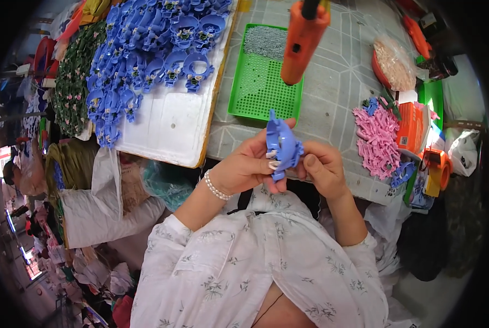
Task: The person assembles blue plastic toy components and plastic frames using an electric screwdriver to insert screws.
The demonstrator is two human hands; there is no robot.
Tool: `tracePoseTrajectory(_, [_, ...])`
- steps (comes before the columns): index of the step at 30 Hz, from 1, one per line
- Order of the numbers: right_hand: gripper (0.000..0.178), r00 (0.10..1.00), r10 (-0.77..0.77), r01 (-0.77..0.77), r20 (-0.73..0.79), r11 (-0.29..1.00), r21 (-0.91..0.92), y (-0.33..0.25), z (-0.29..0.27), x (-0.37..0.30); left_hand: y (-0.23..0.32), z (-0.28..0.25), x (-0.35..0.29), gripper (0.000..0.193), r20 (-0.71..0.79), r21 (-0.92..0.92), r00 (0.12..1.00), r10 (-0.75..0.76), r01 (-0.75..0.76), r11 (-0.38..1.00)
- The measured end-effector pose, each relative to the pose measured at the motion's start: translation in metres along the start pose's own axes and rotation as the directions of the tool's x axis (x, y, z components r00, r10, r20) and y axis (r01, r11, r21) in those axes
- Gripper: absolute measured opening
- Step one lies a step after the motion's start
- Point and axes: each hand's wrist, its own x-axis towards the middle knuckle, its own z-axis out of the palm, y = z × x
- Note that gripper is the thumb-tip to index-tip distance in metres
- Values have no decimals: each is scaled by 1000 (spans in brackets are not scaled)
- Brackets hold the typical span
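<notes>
A blue moulded plastic piece (282, 145), with a ring-like body and small pale details on its left side, is held upright above my lap, in front of the table edge. My left hand (247, 165), a pearl bracelet on its wrist, grips it from the left with the fingers partly behind it. From the right, my right hand (325, 168) has its fingers closed at the piece's right edge; whether they also pinch something small there is hidden. Just beyond both hands lies a green perforated tray (263, 112) with small grey pieces (265, 42) at its far end.
An orange tool (303, 44) hangs over the tray. Many similar blue pieces (146, 54) cover a white board (165, 131) at left, beside dark green parts (75, 82). At right are pink pieces (375, 142), a bowl of pale bits (394, 65), an orange box (411, 128) and an orange-and-yellow tape dispenser (437, 167).
</notes>
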Motion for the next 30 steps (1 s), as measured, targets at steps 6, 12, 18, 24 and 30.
tracePoseTrajectory(6, [21,999,31,-31,13,998,57,-10,7,5,-5,-10,5,76,84,-151,996,25,-12,988])
tracePoseTrajectory(12, [16,999,46,-43,-13,982,184,-17,15,10,-7,-15,7,76,81,-158,996,28,-15,987])
tracePoseTrajectory(18, [15,991,113,-107,-66,990,90,-2,4,8,-2,-3,6,70,-51,-38,998,41,-43,998])
tracePoseTrajectory(24, [15,971,145,-137,-189,989,54,15,0,11,0,24,6,58,-360,269,912,196,-100,958])
tracePoseTrajectory(30, [29,986,-38,68,-161,980,187,16,17,13,-8,26,1,57,-377,519,814,441,-209,829])
